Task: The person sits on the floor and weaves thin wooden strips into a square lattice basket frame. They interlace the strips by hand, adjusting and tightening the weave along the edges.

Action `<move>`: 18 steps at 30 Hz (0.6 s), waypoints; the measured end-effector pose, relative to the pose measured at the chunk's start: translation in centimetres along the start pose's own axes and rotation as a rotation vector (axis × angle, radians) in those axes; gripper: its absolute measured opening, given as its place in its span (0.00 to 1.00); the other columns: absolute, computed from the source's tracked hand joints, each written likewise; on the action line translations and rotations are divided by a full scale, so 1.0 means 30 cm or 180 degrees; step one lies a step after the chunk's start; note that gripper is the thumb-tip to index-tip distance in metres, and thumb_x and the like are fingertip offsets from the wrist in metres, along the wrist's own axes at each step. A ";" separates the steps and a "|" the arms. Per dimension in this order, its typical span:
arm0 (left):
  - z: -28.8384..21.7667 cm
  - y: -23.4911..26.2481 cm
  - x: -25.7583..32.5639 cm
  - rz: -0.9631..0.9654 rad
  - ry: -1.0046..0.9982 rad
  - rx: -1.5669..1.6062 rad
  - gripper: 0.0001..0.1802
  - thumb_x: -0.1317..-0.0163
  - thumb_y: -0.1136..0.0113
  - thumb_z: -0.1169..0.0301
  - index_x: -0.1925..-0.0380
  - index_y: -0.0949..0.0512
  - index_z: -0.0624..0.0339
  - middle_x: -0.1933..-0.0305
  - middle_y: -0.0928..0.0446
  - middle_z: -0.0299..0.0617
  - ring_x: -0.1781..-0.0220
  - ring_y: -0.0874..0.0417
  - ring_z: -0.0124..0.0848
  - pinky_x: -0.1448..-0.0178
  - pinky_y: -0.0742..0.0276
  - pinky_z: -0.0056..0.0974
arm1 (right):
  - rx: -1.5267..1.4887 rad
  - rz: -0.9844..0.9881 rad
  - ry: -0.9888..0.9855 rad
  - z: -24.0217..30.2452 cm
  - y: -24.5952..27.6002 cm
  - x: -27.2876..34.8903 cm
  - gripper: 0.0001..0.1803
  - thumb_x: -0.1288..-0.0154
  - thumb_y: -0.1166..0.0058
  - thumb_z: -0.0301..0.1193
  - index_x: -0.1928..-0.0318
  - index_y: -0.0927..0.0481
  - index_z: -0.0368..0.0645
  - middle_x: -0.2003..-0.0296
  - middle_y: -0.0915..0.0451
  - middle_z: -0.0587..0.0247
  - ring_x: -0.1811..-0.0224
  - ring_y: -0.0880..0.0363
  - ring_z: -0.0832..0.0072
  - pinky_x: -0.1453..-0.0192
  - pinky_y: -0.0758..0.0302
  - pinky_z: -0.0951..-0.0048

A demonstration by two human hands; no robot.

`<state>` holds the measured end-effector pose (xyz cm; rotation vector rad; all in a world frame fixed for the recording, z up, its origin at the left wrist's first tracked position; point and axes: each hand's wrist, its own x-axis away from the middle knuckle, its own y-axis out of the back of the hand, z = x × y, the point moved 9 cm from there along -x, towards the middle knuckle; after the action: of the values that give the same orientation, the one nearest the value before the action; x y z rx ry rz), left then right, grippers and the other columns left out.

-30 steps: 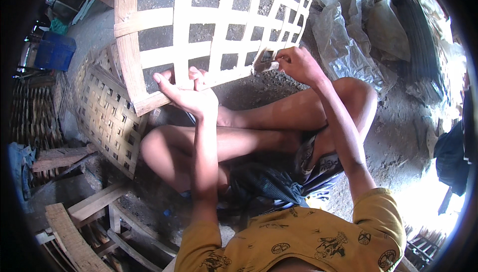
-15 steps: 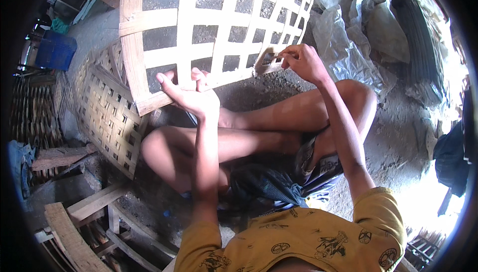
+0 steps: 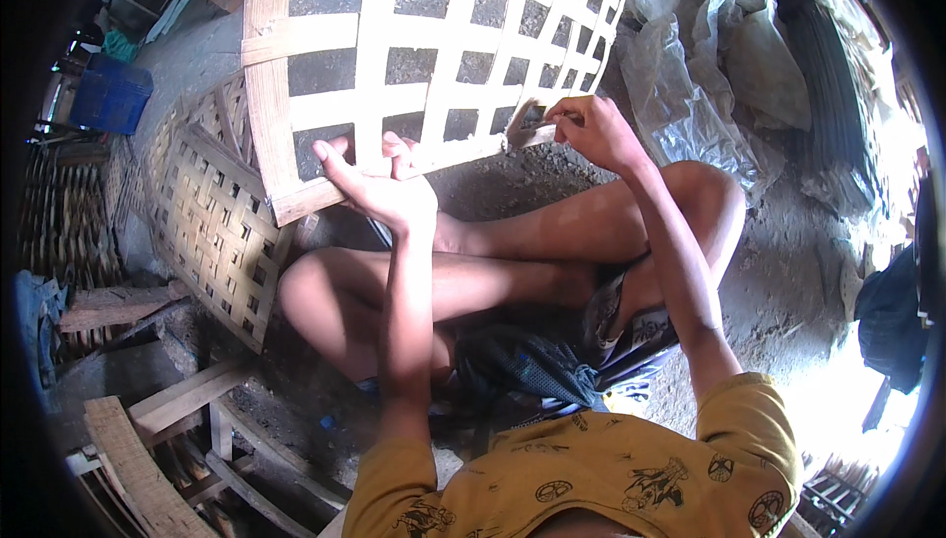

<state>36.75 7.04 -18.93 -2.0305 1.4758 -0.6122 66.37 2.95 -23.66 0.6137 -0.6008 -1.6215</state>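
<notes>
Both hands [image 3: 379,178] [image 3: 591,129] raised, gripping woven bamboo panel [image 3: 434,55].

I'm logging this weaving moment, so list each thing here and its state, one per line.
Left hand: gripping the lower edge of the open-weave bamboo panel, which is tilted up.
Right hand: closed on a small tool at the panel's edge.
Finished woven panel: leaning on its edge.
Plastic sheets: crumpled.
</notes>
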 end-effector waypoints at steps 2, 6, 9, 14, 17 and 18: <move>-0.003 -0.006 0.002 0.0121 -0.0027 -0.0009 0.27 0.23 0.57 0.36 0.65 0.34 0.47 0.82 0.32 0.37 0.86 0.37 0.23 0.84 0.39 0.27 | -0.0038 0.0007 0.0044 0.005 -0.002 0.001 0.12 0.32 0.46 0.28 0.55 0.12 0.37 0.71 0.12 0.55 0.66 0.11 0.67 0.56 0.18 0.63; 0.002 0.002 -0.003 0.0215 -0.0042 0.0001 0.27 0.24 0.57 0.36 0.65 0.35 0.47 0.81 0.31 0.38 0.86 0.36 0.23 0.84 0.39 0.27 | 0.0508 -0.0285 0.0222 0.011 -0.004 -0.001 0.11 0.33 0.45 0.27 0.56 0.12 0.40 0.69 0.13 0.47 0.65 0.12 0.56 0.56 0.18 0.58; -0.004 -0.009 0.009 0.0080 -0.0053 0.0000 0.29 0.24 0.56 0.37 0.67 0.34 0.51 0.83 0.32 0.37 0.87 0.37 0.24 0.83 0.38 0.28 | 0.0894 -0.0436 0.0246 0.025 0.000 0.006 0.12 0.31 0.50 0.28 0.61 0.13 0.40 0.66 0.15 0.42 0.61 0.14 0.45 0.54 0.19 0.49; -0.007 -0.006 0.009 0.0059 -0.0139 -0.0019 0.30 0.24 0.56 0.37 0.69 0.34 0.52 0.83 0.32 0.38 0.88 0.38 0.24 0.82 0.38 0.28 | 0.0747 -0.0529 0.0261 0.050 0.059 0.024 0.13 0.31 0.53 0.28 0.64 0.14 0.38 0.66 0.16 0.40 0.61 0.16 0.41 0.54 0.20 0.46; -0.012 -0.004 0.005 0.0126 -0.0121 -0.0060 0.29 0.24 0.57 0.37 0.66 0.34 0.51 0.82 0.32 0.38 0.87 0.38 0.24 0.82 0.38 0.28 | 0.0657 -0.0378 0.0320 0.061 0.047 0.017 0.09 0.34 0.45 0.25 0.58 0.13 0.40 0.71 0.16 0.45 0.65 0.14 0.48 0.58 0.19 0.54; -0.006 -0.001 0.004 0.0116 -0.0104 -0.0030 0.28 0.24 0.57 0.37 0.65 0.33 0.50 0.82 0.31 0.38 0.87 0.38 0.24 0.83 0.38 0.27 | 0.0567 -0.0408 0.0369 0.065 0.039 0.017 0.08 0.33 0.45 0.25 0.58 0.13 0.39 0.71 0.16 0.45 0.65 0.15 0.47 0.58 0.20 0.53</move>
<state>36.67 6.90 -18.78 -2.0069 1.4958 -0.5557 65.81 2.39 -21.47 0.8871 -0.6348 -1.6492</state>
